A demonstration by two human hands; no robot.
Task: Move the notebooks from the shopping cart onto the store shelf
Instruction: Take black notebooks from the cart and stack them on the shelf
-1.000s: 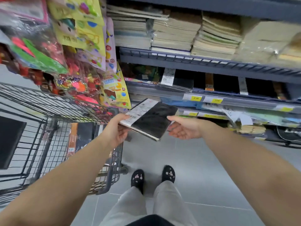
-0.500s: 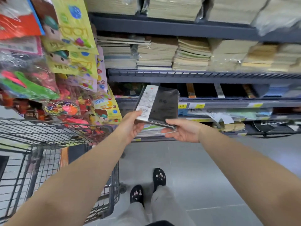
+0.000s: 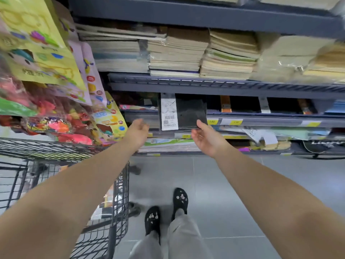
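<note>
A black notebook (image 3: 190,112) with a white barcode strip down its left side stands upright at the front of the middle store shelf (image 3: 270,122), beside other dark notebooks (image 3: 243,104). My right hand (image 3: 206,139) pinches its lower right corner, thumb on the cover. My left hand (image 3: 137,130) hovers just left of it with relaxed fingers, holding nothing. The wire shopping cart (image 3: 119,193) is at the lower left; orange and dark notebooks (image 3: 105,201) show through its mesh.
Stacks of beige exercise books (image 3: 179,51) fill the shelf above. Hanging toy and sticker packs (image 3: 56,75) crowd the left, over the cart. Lower shelves hold flat paper goods (image 3: 168,144). Grey tiled floor (image 3: 224,193) and my black shoes lie below.
Both hands lifted the notebook from near the cart up to the middle shelf and stood it upright. My left hand has let go; my right hand still holds the corner.
</note>
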